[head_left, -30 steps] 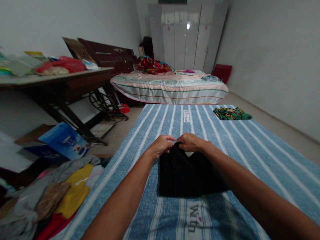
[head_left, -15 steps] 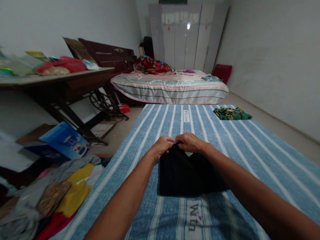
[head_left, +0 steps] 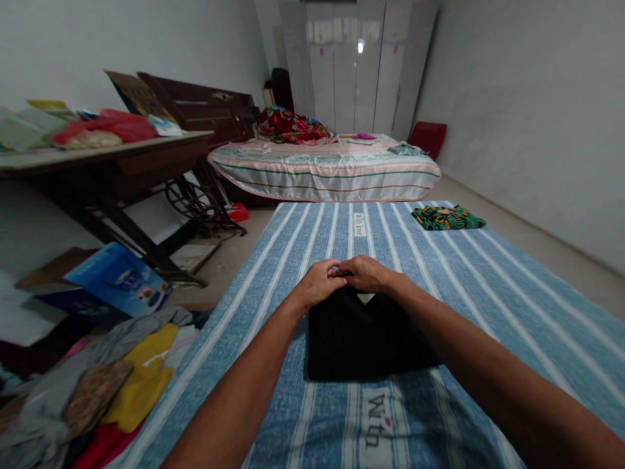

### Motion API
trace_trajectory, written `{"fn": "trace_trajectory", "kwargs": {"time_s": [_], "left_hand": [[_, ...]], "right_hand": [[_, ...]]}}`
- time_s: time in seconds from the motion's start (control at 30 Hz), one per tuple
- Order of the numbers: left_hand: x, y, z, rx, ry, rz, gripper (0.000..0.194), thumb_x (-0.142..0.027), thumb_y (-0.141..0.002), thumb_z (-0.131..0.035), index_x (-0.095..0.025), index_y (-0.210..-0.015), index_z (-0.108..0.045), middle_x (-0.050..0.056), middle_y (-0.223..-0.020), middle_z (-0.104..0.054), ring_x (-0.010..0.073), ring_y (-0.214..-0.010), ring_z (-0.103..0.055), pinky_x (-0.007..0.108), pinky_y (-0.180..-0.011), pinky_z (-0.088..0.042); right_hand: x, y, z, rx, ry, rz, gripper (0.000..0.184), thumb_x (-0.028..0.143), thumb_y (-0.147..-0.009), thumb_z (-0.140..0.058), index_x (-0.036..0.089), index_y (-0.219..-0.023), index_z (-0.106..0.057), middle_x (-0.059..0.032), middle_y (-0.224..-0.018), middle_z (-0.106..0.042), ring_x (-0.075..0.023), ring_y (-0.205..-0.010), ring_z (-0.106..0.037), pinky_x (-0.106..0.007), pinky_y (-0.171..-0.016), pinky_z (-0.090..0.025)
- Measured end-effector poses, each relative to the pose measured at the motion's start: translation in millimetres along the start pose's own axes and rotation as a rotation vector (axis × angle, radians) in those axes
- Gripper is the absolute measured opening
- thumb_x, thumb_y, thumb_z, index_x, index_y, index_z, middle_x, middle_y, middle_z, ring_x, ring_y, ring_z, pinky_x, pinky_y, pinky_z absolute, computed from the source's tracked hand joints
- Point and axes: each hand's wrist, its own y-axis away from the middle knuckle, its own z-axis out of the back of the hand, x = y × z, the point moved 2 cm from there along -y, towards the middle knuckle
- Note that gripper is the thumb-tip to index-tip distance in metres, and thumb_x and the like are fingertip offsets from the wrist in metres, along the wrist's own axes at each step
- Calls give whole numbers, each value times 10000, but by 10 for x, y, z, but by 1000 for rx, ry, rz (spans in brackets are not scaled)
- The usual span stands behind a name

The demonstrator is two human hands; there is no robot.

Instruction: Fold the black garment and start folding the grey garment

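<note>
Head view: hands [head_left: 317, 284] [head_left: 365, 273] pinch black cloth [head_left: 359, 342]; blue box [head_left: 124, 277] hides its interior.

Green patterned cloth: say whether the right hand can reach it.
Probably not without leaning: only striped sheet lies between, but the patterned cloth sits far beyond the right hand at the black garment.

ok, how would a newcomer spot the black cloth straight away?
Start at the blue-striped sheet filling the foreground. Just beyond its large "With" print, the folded black cloth lies by the left hand and right hand. Unlike the green patterned cloth farther off, it looks plain.
</note>
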Motion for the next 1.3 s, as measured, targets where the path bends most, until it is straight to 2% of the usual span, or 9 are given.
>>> {"fn": "trace_trajectory", "kwargs": {"time_s": [0.13,0.3,0.5,0.6,0.73,0.8,0.93,1.1,1.3], "left_hand": [[28,-17,-63,-42,-31,61,415,-47,-542,-541,-142,-941,-606,-34,-720,-644,123,-657,-589,190,-562,-393],[117,-100,-95,-101,-64,125,397,5,-525,-535,-126,-889,-625,-70,-574,-547,60,-465,-456,166,-439,-276],[181,-161,-82,-211,-159,175,337,-19,-565,-581,-127,-879,-637,-39,-618,-597,83,-509,-515,178,-483,-353],[196,-168,-81,-252,-265,181,349,-9,-574,-552,-133,-884,-652,-39,-617,-599,83,-515,-518,177,-496,-367],[204,-204,-77,-275,-442,150,328,-19,-592,-547,-138,-869,-675,-28,-632,-615,103,-584,-556,181,-549,-402],[198,-238,-72,-250,-547,144,314,-26,-603,-549,-139,-862,-683,-18,-647,-628,117,-625,-575,184,-574,-412],[127,-313,-76,-119,-733,128,304,-45,-601,-563,-142,-860,-688,-4,-689,-645,139,-697,-594,191,-602,-412],[-79,-387,-216,33,-876,-8,329,-129,-586,-645,-164,-910,-685,26,-792,-672,179,-748,-602,215,-600,-394],[-198,-513,-454,181,-866,-123,146,-135,-590,-665,-174,-728,-695,-19,-583,-587,163,-646,-570,209,-534,-328]], "right_hand": [[-15,-6,-23,-1,-6,-28,299,211,-811,-520,254,-1061,-679,-15,-933,-708,-173,-862,-632,-217,-681,-372],[-95,7,-28,-16,14,-99,244,314,-819,-545,213,-988,-690,-34,-865,-697,-179,-815,-620,-224,-634,-357],[-274,131,54,29,29,-141,269,345,-761,-637,211,-994,-663,-6,-868,-673,-143,-785,-600,-195,-612,-359],[-388,227,86,79,63,-193,334,345,-693,-689,216,-1000,-664,-17,-883,-675,-164,-791,-603,-205,-595,-367],[-478,299,93,131,123,-273,296,295,-682,-669,198,-961,-684,-50,-897,-682,-198,-820,-610,-222,-587,-375],[-474,304,95,152,143,-286,256,255,-700,-627,199,-941,-690,-53,-896,-685,-199,-825,-612,-224,-581,-372],[-411,298,119,189,149,-261,211,206,-732,-549,201,-877,-702,-42,-843,-689,-180,-787,-616,-221,-571,-362],[-379,290,140,204,142,-240,229,176,-755,-507,196,-870,-704,-37,-813,-693,-167,-756,-620,-216,-575,-362],[-377,283,133,186,154,-247,254,188,-778,-507,193,-951,-693,-66,-910,-700,-203,-840,-636,-231,-638,-395]]}}
